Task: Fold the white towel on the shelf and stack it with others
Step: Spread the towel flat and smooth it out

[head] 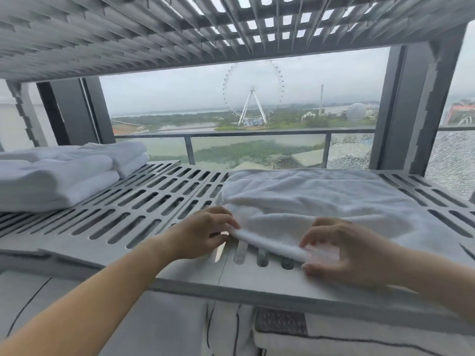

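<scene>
Head view puts us right over the slatted grey shelf [144, 201], and both of our hands are on the white towel [308, 201]. It lies loosely spread on the right half of the shelf, rumpled, with its near edge rolled up toward us. Our left hand [203, 231] pinches the left end of that edge, fingers closed on a fold of cloth. Our right hand [341, 255] curls over the edge further along, fingertips [307, 244] pressing into the terry; it looks like a light grip on the towel, though the thumb is hidden from us.

Over on the left, well apart, sits the stack of folded towels [59, 176], and that, we judge, is where this one ends up.

How will it handle? Soft, floppy and light, we reckon; the way it sags and wrinkles says it has no stiffness at all. It will droop wherever we do not support it, and terry clings a little, so it should not slip from the fingers. The open slots beneath could catch a trailing corner. Best hold, in our view, is at the two near corners, hands spread wide so the edge hangs straight before we bring it over.
</scene>
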A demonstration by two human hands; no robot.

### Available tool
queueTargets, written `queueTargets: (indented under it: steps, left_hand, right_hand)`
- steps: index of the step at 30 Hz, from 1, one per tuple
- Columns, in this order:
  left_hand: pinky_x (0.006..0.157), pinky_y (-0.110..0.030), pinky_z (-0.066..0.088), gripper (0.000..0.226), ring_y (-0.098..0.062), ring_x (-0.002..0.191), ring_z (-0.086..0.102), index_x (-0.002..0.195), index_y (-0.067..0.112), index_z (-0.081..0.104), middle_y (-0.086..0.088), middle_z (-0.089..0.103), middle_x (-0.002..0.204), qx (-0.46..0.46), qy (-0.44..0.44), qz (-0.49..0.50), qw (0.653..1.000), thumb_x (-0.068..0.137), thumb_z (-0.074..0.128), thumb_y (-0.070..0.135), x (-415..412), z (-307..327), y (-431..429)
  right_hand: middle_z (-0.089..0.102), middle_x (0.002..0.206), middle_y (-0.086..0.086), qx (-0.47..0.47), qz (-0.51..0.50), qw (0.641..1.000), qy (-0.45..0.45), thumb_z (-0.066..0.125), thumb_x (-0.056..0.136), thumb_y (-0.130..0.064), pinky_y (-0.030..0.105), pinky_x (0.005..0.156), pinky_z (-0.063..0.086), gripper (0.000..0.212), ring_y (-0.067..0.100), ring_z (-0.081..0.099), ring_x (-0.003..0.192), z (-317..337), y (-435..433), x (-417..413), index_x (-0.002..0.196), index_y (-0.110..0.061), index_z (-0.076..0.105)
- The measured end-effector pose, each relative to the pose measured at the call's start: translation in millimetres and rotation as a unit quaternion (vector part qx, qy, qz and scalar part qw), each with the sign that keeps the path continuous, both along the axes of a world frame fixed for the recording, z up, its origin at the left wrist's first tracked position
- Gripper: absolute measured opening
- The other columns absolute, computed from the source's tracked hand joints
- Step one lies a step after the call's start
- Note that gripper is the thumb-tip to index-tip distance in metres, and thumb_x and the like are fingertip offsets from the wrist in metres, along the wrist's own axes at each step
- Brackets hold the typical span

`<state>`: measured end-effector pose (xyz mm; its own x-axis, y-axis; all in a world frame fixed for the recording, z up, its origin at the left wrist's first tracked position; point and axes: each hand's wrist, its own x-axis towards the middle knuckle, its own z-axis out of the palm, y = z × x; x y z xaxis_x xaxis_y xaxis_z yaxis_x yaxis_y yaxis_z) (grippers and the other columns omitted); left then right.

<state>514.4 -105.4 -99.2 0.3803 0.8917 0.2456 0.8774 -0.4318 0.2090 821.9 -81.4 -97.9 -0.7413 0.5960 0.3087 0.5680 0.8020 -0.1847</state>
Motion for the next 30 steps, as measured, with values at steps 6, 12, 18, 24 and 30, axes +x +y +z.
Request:
queueTargets:
  steps: [6,12,18,24,30]
  left_hand:
    - [0.089,-0.031,0.048,0.029,-0.021,0.101,0.058,0.110,0.016,0.058,-0.003,0.058,0.109,0.102,0.114,0.059,0.986,0.087,0.049,0.002,19,11,13]
    - [0.075,-0.041,0.050,0.036,-0.025,0.087,0.056,0.087,0.019,0.060,0.005,0.052,0.083,0.184,-0.003,0.054,0.981,0.067,0.044,-0.005,34,43,-27]
    - [0.087,-0.035,0.046,0.043,-0.021,0.104,0.052,0.119,0.020,0.053,0.000,0.053,0.113,0.051,0.019,0.089,0.995,0.076,0.052,0.013,25,18,-65]
    - [0.088,-0.031,0.041,0.040,-0.019,0.107,0.050,0.113,0.021,0.055,0.001,0.051,0.116,0.064,-0.032,0.117,0.991,0.082,0.057,0.046,29,-1,-77]
    - [0.083,-0.033,0.044,0.041,-0.022,0.105,0.052,0.109,0.019,0.052,-0.002,0.049,0.118,0.072,-0.048,0.150,0.985,0.082,0.057,0.049,41,-3,-67]
  right_hand:
    - [0.048,0.063,-0.006,0.040,-0.120,0.992,-0.008,0.052,0.081,-0.017,0.025,0.057,0.029,0.012,0.018,0.048,0.064,17,-10,-11,0.070,-0.018,0.047]
    - [0.051,0.060,-0.002,0.072,-0.173,0.975,0.124,0.047,0.082,-0.013,0.029,0.053,0.035,0.019,0.019,0.047,0.058,47,-32,0,0.063,-0.015,0.044]
    - [0.048,0.062,-0.003,-0.013,-0.214,0.976,-0.043,0.045,0.083,-0.019,0.030,0.054,0.032,0.023,0.018,0.046,0.062,16,-46,8,0.061,-0.017,0.040]
    - [0.056,0.082,-0.004,-0.061,-0.195,0.979,0.016,0.041,0.087,-0.018,0.029,0.063,0.035,0.018,0.019,0.051,0.081,18,-48,-2,0.079,-0.024,0.056]
    - [0.058,0.097,0.004,-0.038,-0.194,0.980,0.034,0.039,0.091,-0.025,0.032,0.071,0.035,0.021,0.021,0.051,0.087,18,-34,-18,0.090,-0.015,0.058]
